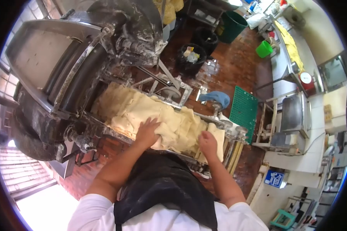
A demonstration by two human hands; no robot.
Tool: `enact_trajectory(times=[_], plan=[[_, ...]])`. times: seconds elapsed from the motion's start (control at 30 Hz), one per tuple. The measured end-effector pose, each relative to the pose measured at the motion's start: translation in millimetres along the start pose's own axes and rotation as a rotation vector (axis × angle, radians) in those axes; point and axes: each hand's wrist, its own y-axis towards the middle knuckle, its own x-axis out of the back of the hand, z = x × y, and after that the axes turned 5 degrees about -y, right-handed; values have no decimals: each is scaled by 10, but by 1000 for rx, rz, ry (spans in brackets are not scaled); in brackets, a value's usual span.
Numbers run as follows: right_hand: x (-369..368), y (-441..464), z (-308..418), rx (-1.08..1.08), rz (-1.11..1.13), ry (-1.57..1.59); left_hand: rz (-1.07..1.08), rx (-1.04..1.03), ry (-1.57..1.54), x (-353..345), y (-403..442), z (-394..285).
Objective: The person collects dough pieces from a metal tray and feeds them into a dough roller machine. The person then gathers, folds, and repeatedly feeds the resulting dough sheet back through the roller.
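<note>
Red-tiled floor (235, 63) beneath roller machine (54, 50). Dough (175, 121) extends from machine, spread but lumpy, folds unflattened: looks part-worked. My left hand (147, 134), nearer machine, rests open on dough; my right hand (208, 144), farther from machine, curls; cannot tell if gripping.

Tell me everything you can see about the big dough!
The dough is pale, creamy yellow and soft-looking: a long strip with wrinkles, folds and uneven edges. It lies along the narrow bed of the big machine, one end near the dark rollers. The left hand rests on it, fingers spread; the right hand is curled near its other end.
</note>
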Motion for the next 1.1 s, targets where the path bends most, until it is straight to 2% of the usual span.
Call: enact_trajectory(times=[0.07, 0.1, 0.17, 0.27, 0.33, 0.43, 0.47, 0.53, 0.63, 0.77, 0.83, 0.93, 1.07, 1.1], plan=[[-108, 1, 252, -92, 136, 248, -69, 90, -272, 87, 5, 97], [-152, 11, 337, -68, 170, 251, -104, 135, -408, 126, 6, 142], [-234, 39, 475, -20, 238, 256, -200, 192, -548, 180, -4, 221], [-573, 160, 388, -37, 356, 457, -366, 222, -686, 199, -10, 323], [-564, 214, 607, -145, 430, 546, -393, 323, -840, 359, -48, 226], [-494, 300, 1113, -432, 504, 708, -493, 224, -823, 310, -36, 451], [-522, 328, 1254, -548, 522, 765, -457, 262, -847, 328, -52, 476], [-676, 376, 1458, -597, 538, 841, -392, 338, -891, 495, -100, 415], [-993, 467, 1640, -616, 636, 812, -483, 243, -841, 342, -83, 594], [-1291, 556, 1898, -611, 717, 781, -538, 347, -917, 349, -67, 785], [-1409, 556, 2090, -677, 579, 837, -577, 385, -1008, 412, -68, 887], [-1659, 562, 2156, -705, 475, 894, -485, 553, -840, 601, -100, 1038], [-1823, 529, 2328, -787, 252, 908, -458, 566, -915, 285, -46, 1542], [-1811, 550, 2346, -772, 327, 858, -443, 607, -881, 248, -21, 1610]])
